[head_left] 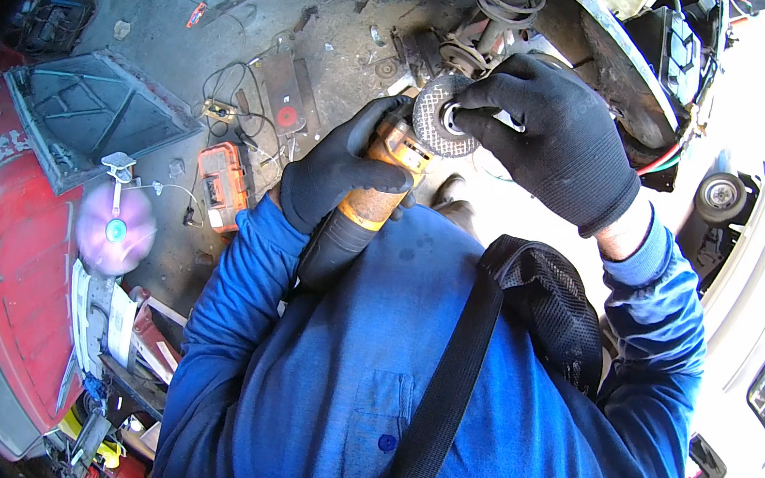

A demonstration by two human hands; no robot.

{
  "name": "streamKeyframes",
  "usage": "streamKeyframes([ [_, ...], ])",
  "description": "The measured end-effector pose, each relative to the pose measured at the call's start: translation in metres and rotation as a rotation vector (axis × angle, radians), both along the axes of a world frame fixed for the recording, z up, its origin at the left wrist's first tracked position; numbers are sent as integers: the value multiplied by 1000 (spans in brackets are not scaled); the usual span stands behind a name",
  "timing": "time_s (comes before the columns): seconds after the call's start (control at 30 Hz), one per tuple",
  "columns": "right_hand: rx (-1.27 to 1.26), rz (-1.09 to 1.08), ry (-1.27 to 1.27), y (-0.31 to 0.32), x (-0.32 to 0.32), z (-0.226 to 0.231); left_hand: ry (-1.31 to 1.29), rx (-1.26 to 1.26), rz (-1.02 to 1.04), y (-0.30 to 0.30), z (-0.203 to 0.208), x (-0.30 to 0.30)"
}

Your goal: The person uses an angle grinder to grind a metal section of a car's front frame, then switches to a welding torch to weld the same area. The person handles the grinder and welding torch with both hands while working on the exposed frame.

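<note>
My left hand (344, 175) is wrapped around the orange angle grinder (370, 200), right hand (544, 135) fingers pinching the grinding disc (439, 115) hub.

Just one view here, a fisheye head cam looking straight down the wearer's blue shirt (440, 384), super close. Forearms enter from 6 o'clock, workshop floor (156, 7) stretches toward 11, edges curve hard at the rim.
</note>
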State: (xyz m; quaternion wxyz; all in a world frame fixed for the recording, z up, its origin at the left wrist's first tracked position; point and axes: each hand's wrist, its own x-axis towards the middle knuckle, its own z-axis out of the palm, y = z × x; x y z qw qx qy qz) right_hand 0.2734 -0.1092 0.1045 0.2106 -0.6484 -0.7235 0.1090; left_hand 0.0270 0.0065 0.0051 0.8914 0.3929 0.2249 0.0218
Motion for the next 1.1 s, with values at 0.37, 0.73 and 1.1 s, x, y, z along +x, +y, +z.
streamKeyframes([
  [0.37, 110, 24, -37, -1, -2, -2, -20, 39, 12, 1, -1, 3],
  [0.73, 94, 9, -102, -3, -2, 1, 9, 37, -4, 1, 4, 3],
  [1.1, 90, 29, -173, -4, 4, 2, 0, -28, -35, 3, 4, 6],
])
